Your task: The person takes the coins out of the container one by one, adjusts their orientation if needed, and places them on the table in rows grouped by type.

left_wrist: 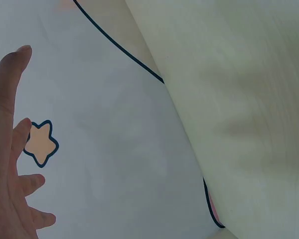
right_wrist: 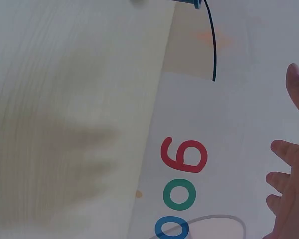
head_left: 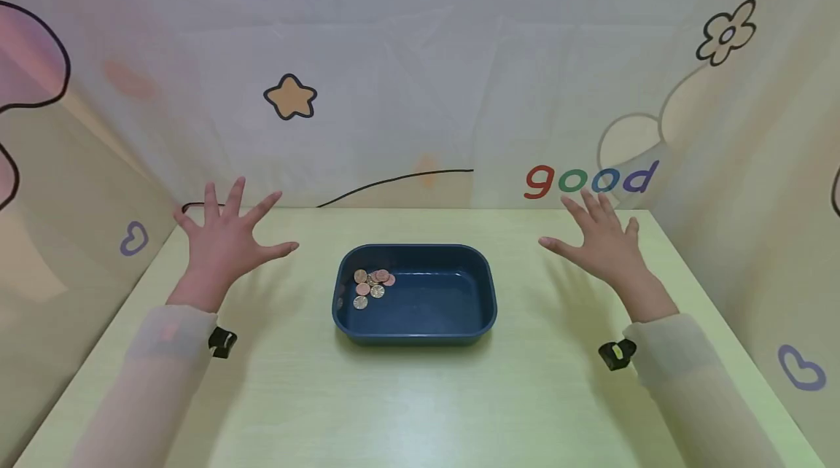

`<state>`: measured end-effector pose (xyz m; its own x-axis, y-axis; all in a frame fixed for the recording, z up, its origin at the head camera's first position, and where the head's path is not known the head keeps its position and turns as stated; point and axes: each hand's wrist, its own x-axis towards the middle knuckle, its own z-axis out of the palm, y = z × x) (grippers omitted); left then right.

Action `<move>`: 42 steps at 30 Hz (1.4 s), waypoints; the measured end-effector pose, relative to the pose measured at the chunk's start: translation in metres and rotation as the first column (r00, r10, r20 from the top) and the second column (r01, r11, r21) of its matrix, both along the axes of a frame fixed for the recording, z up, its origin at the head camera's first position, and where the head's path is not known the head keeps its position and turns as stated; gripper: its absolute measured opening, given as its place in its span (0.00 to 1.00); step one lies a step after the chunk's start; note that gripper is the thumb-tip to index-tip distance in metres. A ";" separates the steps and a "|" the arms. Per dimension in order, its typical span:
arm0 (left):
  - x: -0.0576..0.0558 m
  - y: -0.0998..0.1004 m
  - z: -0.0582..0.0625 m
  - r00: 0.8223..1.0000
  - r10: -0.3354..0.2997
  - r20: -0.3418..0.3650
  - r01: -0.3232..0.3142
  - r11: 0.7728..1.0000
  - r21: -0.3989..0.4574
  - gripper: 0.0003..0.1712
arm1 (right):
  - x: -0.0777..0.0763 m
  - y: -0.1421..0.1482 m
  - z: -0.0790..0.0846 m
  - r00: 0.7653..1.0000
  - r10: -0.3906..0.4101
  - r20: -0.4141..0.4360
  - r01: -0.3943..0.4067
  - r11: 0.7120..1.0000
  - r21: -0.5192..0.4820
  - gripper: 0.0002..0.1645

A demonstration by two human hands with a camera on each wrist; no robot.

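Observation:
A dark blue rectangular tray [head_left: 433, 337] stands in the middle of the table. Several coins [head_left: 363, 289], some coppery and some paler, lie together at its left end. To the left of the tray, my left hand [head_left: 223, 246] is held above the table with its fingers spread wide; nothing is in it. My right hand [head_left: 604, 249] hovers on the other side, fingers straight and thumb pointing toward the tray, also holding nothing. The left wrist view shows the left thumb [left_wrist: 5, 94] stretched out, and the right wrist view shows the right fingers [right_wrist: 286, 152] extended.
The pale wooden table [head_left: 407, 410] ends at a printed cloth backdrop [head_left: 394, 103] bearing a star, a flower and the word "good". Cloth sides rise at the left and right. A small black device [head_left: 223, 342] sits at the left wrist, another black device [head_left: 617, 354] at the right.

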<state>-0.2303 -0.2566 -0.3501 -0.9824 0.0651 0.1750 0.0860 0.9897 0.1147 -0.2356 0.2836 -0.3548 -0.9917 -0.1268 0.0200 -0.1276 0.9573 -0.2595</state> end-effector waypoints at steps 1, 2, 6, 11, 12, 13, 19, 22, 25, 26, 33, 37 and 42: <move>0.000 0.000 -0.001 1.000 0.001 -0.002 -0.001 1.000 -0.002 0.53 | 0.000 0.000 -0.002 1.000 -0.002 0.003 0.002 1.000 -0.002 0.62; 0.001 0.000 -0.002 1.000 0.004 0.000 -0.004 1.000 -0.003 0.53 | 0.001 0.000 -0.003 1.000 -0.004 0.003 0.004 1.000 -0.004 0.62; 0.002 -0.001 -0.008 1.000 0.014 0.010 -0.014 1.000 0.001 0.53 | 0.003 0.002 -0.010 1.000 -0.014 -0.009 0.013 1.000 -0.023 0.61; 0.005 -0.001 -0.016 0.999 0.032 0.014 -0.032 0.999 0.035 0.53 | 0.009 0.000 -0.018 0.999 -0.020 -0.048 0.017 0.998 -0.056 0.58; 0.006 -0.001 -0.018 0.999 0.035 0.009 -0.036 0.999 0.040 0.53 | 0.010 0.000 -0.020 0.998 -0.021 -0.061 0.017 0.998 -0.060 0.57; 0.007 -0.001 -0.020 0.999 0.039 0.005 -0.039 0.998 0.042 0.53 | 0.011 0.000 -0.021 0.997 -0.022 -0.076 0.017 0.998 -0.065 0.56; 0.012 0.000 -0.032 0.999 0.038 -0.021 -0.036 0.998 0.052 0.49 | 0.016 0.000 -0.032 0.990 -0.030 -0.135 0.015 0.994 -0.106 0.50; 0.014 0.002 -0.037 0.999 0.030 -0.032 -0.028 0.998 0.059 0.46 | 0.019 0.000 -0.036 0.988 -0.025 -0.151 0.004 0.990 -0.142 0.47; 0.016 0.004 -0.039 0.999 0.019 -0.044 -0.016 0.997 0.074 0.44 | 0.021 -0.001 -0.039 0.986 -0.016 -0.166 -0.015 0.983 -0.184 0.44; 0.017 0.005 -0.040 0.999 0.016 -0.044 -0.013 0.996 0.083 0.44 | 0.021 -0.001 -0.040 0.986 -0.012 -0.168 -0.021 0.980 -0.197 0.42; 0.024 0.013 -0.043 1.000 0.000 0.010 -0.002 0.982 0.189 0.42 | 0.024 -0.004 -0.042 0.988 0.016 -0.154 -0.054 0.969 -0.241 0.36; 0.027 0.019 -0.046 0.999 -0.017 0.046 0.005 0.968 0.251 0.40 | 0.026 -0.009 -0.039 0.988 0.033 -0.149 -0.070 0.965 -0.252 0.34; 0.030 0.026 -0.051 0.995 -0.038 0.095 0.005 0.944 0.329 0.39 | 0.027 -0.019 -0.033 0.989 0.062 -0.131 -0.097 0.957 -0.274 0.31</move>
